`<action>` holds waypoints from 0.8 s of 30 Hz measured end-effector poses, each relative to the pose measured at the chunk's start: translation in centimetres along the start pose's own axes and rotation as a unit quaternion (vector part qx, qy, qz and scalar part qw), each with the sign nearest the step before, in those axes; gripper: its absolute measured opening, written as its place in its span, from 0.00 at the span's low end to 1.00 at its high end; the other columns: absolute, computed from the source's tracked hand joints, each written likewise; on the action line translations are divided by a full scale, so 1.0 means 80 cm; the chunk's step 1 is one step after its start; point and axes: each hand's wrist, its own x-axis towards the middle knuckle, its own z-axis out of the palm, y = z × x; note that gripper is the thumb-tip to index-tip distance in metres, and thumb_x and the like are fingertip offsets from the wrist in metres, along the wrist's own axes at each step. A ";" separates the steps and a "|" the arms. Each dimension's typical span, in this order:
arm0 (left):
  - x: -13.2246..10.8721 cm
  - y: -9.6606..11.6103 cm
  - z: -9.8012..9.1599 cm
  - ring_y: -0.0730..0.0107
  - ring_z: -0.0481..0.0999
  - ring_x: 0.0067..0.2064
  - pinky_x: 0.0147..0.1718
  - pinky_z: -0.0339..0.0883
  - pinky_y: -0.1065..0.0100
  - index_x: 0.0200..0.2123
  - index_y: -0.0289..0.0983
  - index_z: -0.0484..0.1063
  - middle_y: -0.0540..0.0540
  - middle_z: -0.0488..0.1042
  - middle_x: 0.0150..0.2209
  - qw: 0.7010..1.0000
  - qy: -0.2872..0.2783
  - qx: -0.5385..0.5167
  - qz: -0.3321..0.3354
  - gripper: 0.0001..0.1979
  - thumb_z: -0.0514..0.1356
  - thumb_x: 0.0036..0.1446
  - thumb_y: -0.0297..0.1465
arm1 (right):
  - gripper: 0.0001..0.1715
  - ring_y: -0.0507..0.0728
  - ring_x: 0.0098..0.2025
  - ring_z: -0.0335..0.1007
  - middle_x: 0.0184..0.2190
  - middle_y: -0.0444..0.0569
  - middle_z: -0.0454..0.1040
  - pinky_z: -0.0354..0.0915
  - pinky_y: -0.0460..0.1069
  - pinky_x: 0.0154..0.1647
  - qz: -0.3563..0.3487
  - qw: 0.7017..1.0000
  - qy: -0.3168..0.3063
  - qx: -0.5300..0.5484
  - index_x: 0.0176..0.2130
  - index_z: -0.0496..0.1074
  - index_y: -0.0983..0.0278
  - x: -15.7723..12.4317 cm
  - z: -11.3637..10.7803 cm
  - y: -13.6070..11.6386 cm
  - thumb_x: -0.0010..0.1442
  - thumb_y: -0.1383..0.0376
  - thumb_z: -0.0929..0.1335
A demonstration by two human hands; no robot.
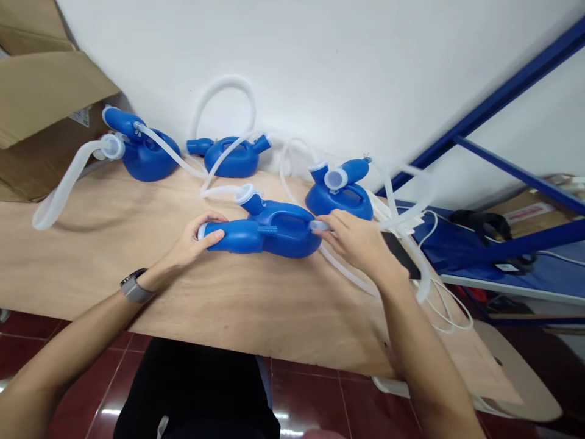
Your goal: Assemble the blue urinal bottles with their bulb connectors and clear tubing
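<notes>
A blue plastic urinal bottle [292, 241] with a loop handle and a white-rimmed neck lies on the wooden table in front of me. Alongside its left end, overlapping the body, is a blue receiver cup [240, 236] with a white rim. My left hand [201, 236] grips the cup's rimmed end, thumb on top and fingers behind. At the bottle's right end, my right hand [351, 239] pinches a translucent hose [319, 225] near its tip. The tip sits against or just beside the bottle; I cannot tell whether they are joined.
More blue urinals with hoses stand along the wall: one at left [150, 158], one in the middle [233, 161], one at right [340, 201]. A cardboard box [50, 97] borders the left side. A dark flat object [401, 255], white cables [450, 320] and a blue metal frame [516, 244] occupy the right.
</notes>
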 end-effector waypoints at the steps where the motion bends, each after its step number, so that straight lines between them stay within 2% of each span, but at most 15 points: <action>1: -0.001 0.001 0.000 0.57 0.82 0.45 0.42 0.74 0.63 0.47 0.38 0.80 0.42 0.84 0.45 1.000 0.011 0.003 0.007 0.29 0.69 0.58 0.58 | 0.25 0.62 0.40 0.76 0.40 0.55 0.81 0.60 0.53 0.34 -0.027 0.999 -0.002 -0.021 0.52 0.78 0.63 0.015 -0.001 -0.019 0.82 0.51 0.60; 4: -0.005 0.001 0.000 0.57 0.82 0.44 0.42 0.75 0.62 0.47 0.38 0.81 0.42 0.84 0.45 0.999 0.031 0.028 0.031 0.30 0.68 0.59 0.58 | 0.28 0.60 0.39 0.76 0.39 0.54 0.82 0.55 0.53 0.32 -0.084 0.996 0.012 -0.036 0.49 0.78 0.63 0.053 0.002 -0.059 0.82 0.49 0.59; 8: -0.008 -0.001 -0.007 0.56 0.82 0.47 0.47 0.76 0.60 0.47 0.38 0.81 0.41 0.84 0.46 0.995 0.061 0.060 0.049 0.28 0.67 0.62 0.57 | 0.27 0.60 0.41 0.76 0.42 0.55 0.83 0.56 0.53 0.33 -0.115 0.992 0.043 -0.002 0.52 0.77 0.65 0.078 0.009 -0.077 0.84 0.54 0.56; 12: -0.009 -0.004 -0.012 0.57 0.83 0.44 0.44 0.76 0.61 0.47 0.38 0.81 0.42 0.84 0.45 0.992 0.063 0.091 0.057 0.25 0.68 0.62 0.54 | 0.28 0.59 0.37 0.75 0.37 0.53 0.81 0.55 0.53 0.33 -0.138 0.989 0.056 0.000 0.50 0.78 0.66 0.081 0.012 -0.078 0.85 0.57 0.55; 16: -0.013 -0.008 -0.005 0.55 0.84 0.46 0.48 0.77 0.57 0.48 0.38 0.80 0.41 0.85 0.46 0.989 0.058 0.105 0.083 0.23 0.69 0.62 0.51 | 0.30 0.56 0.30 0.70 0.31 0.49 0.78 0.50 0.53 0.29 -0.161 0.985 0.061 -0.012 0.44 0.78 0.65 0.079 0.012 -0.080 0.85 0.56 0.55; 24: -0.023 -0.023 0.005 0.52 0.86 0.48 0.50 0.80 0.53 0.47 0.38 0.77 0.39 0.85 0.48 0.985 0.045 0.112 0.124 0.23 0.70 0.62 0.51 | 0.30 0.54 0.26 0.64 0.29 0.46 0.76 0.44 0.54 0.27 -0.192 0.980 0.052 -0.007 0.40 0.76 0.64 0.077 0.007 -0.093 0.85 0.56 0.55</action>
